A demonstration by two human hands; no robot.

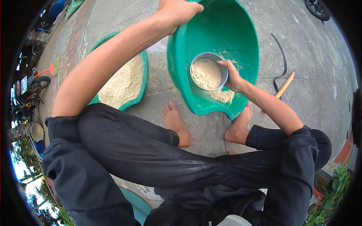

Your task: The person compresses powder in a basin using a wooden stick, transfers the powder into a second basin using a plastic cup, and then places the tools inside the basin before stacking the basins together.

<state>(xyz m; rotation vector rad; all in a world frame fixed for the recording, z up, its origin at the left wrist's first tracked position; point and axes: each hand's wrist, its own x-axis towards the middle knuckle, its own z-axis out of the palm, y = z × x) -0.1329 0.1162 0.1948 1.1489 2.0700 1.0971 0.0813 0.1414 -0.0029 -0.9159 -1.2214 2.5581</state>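
My left hand is closed on the upper left rim of a green plastic basin, which is tilted up with its notched edge toward me. Inside it, my right hand grips the side of a round grey metal container, thumb over the rim. Pale, coarse powder fills part of that container. More of the same powder lies in the basin's lower end. A second green basin, holding a large heap of pale powder, rests on the ground under my left forearm.
My bare feet are on the concrete floor. A black strap and a tan stick lie to the right. Parked motorcycles and a red-handled broom are at the left; a wheel shows at upper right.
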